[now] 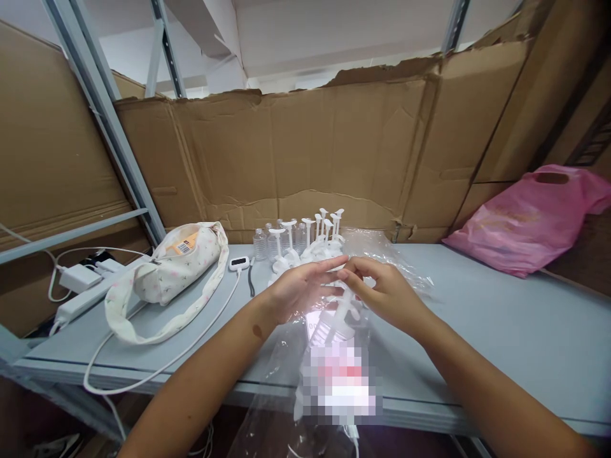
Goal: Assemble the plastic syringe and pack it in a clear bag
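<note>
My left hand (300, 289) and my right hand (382, 289) meet over the middle of the grey table (501, 331). Both pinch the top of a clear plastic bag (286, 381) that hangs down over the table's front edge. Inside the bag sits a white plastic pump piece (344, 315); the bag's lower part is blurred out. Just beyond my hands stand several white pump tops (317, 238) and small clear bottles (260, 245), with a crumpled clear bag (377, 248) to their right.
A floral fabric pouch (176, 267) with a long strap lies at the left, beside a white cable (157, 372), a power strip (86, 299) and an adapter. A pink plastic bag (525, 219) rests at the right. Cardboard sheets (305, 159) wall the back and sides.
</note>
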Available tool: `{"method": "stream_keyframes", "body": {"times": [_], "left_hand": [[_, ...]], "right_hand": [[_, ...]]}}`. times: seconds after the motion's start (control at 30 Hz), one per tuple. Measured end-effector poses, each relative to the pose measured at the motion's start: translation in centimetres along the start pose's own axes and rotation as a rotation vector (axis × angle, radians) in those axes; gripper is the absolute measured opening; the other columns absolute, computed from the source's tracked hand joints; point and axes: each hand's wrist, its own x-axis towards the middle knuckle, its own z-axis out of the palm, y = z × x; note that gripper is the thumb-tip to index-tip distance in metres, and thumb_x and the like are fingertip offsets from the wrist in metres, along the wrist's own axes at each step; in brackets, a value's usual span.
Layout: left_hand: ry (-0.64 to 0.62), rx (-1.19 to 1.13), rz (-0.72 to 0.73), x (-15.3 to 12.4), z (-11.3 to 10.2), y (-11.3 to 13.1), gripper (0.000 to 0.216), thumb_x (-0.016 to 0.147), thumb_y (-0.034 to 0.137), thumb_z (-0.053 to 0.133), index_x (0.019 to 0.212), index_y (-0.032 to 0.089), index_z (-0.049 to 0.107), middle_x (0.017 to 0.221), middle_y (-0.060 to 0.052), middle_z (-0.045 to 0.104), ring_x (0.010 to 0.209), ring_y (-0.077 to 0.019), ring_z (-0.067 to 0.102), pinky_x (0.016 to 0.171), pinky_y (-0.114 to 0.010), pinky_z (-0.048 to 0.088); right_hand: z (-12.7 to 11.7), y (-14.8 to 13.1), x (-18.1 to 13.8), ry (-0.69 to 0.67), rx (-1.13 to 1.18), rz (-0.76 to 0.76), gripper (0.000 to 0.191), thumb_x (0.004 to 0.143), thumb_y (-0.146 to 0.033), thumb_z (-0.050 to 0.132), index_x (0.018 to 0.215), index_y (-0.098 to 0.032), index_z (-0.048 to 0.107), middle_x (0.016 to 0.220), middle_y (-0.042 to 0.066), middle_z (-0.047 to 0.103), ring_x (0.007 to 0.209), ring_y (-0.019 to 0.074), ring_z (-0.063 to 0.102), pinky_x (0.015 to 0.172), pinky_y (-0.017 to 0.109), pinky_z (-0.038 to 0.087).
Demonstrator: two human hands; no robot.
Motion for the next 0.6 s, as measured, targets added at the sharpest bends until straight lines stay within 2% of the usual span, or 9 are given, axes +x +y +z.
{"method": "stream_keyframes", "body": {"times": [0.1, 0.27, 0.33, 0.43, 0.5, 0.53, 0.6], "left_hand": [[0.027, 0.019, 0.012, 0.0, -0.2, -0.1, 0.043, 0.088, 0.035, 0.041, 0.129, 0.025, 0.051, 0.132, -0.008, 0.051, 0.09, -0.0172, 0.056, 0.087, -0.035, 0.037], [0.071, -0.083, 0.073, -0.4, -0.1, 0.9, 0.044, 0.089, 0.033, 0.037, 0.131, 0.023, 0.047, 0.142, -0.008, 0.041, 0.112, -0.0249, 0.053, 0.096, -0.043, 0.037], [0.095, -0.114, 0.114, -0.8, 0.2, 1.5, 0.044, 0.089, 0.031, 0.036, 0.131, 0.021, 0.046, 0.143, -0.009, 0.04, 0.118, -0.0269, 0.05, 0.098, -0.046, 0.037], [0.093, -0.136, 0.187, -1.5, 0.5, 2.6, 0.043, 0.089, 0.028, 0.034, 0.13, 0.021, 0.046, 0.142, -0.01, 0.041, 0.122, -0.028, 0.049, 0.102, -0.049, 0.035], [0.09, -0.148, 0.235, -2.0, 0.8, 3.4, 0.043, 0.089, 0.028, 0.034, 0.13, 0.021, 0.046, 0.14, -0.009, 0.044, 0.123, -0.0283, 0.048, 0.104, -0.05, 0.034], [0.096, -0.153, 0.26, -2.1, 1.0, 3.8, 0.043, 0.089, 0.028, 0.035, 0.13, 0.021, 0.046, 0.139, -0.009, 0.045, 0.123, -0.0285, 0.048, 0.104, -0.051, 0.033], [0.12, -0.16, 0.308, -2.1, 1.4, 4.8, 0.044, 0.089, 0.027, 0.034, 0.131, 0.02, 0.045, 0.138, -0.01, 0.047, 0.123, -0.0288, 0.048, 0.104, -0.052, 0.034]], "right_hand": [[0.2, 0.2, -0.1, -0.008, 0.033, -0.108, 0.041, 0.093, -0.045, 0.037, 0.063, -0.021, 0.052, 0.061, 0.0, 0.055, 0.065, 0.0158, 0.05, 0.068, 0.033, 0.039], [-0.1, 0.6, -0.3, -0.097, 0.232, -0.348, 0.053, 0.095, -0.05, 0.021, 0.075, -0.023, 0.062, 0.079, 0.003, 0.063, 0.093, 0.0195, 0.053, 0.087, 0.039, 0.037], [-0.2, 0.7, -0.2, -0.054, 0.293, -0.38, 0.052, 0.096, -0.049, 0.02, 0.085, -0.024, 0.064, 0.088, 0.004, 0.065, 0.096, 0.0193, 0.054, 0.09, 0.04, 0.036], [-0.3, 0.9, -0.2, 0.144, 0.353, -0.298, 0.036, 0.095, -0.044, 0.031, 0.101, -0.028, 0.063, 0.102, 0.004, 0.062, 0.099, 0.0189, 0.054, 0.091, 0.039, 0.037], [-0.2, 1.1, -0.1, 0.215, 0.454, -0.191, 0.03, 0.091, -0.046, 0.043, 0.113, -0.03, 0.057, 0.112, 0.005, 0.058, 0.103, 0.0198, 0.052, 0.091, 0.039, 0.039], [-0.1, 1.2, -0.1, 0.203, 0.529, -0.138, 0.036, 0.088, -0.049, 0.048, 0.119, -0.032, 0.052, 0.117, 0.005, 0.055, 0.105, 0.0206, 0.051, 0.09, 0.039, 0.041], [0.1, 1.3, 0.0, 0.093, 0.699, -0.056, 0.055, 0.081, -0.055, 0.055, 0.129, -0.033, 0.042, 0.125, 0.007, 0.05, 0.109, 0.0227, 0.05, 0.089, 0.04, 0.044]]}}
